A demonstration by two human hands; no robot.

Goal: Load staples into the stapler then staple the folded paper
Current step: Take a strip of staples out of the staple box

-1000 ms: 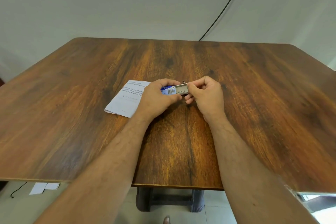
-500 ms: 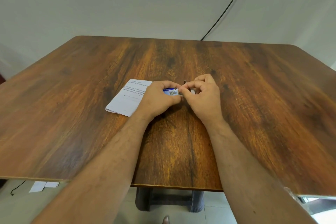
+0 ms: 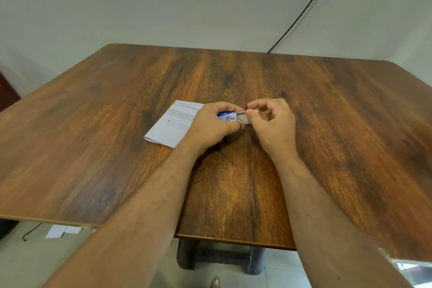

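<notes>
Staple box tray slid open again, staples not yet lifted out.

On the tabletop (image 3: 233,182), the folded paper (image 3: 173,124) lies under your left hand (image 3: 210,128), which grips the staple box (image 3: 228,116); your right hand (image 3: 271,124) now pinches its tray end. No stapler is visible.

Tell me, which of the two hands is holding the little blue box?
The left hand grips the blue staple box. The right hand instead pinches at the pale inner tray slid out of its end.
</notes>
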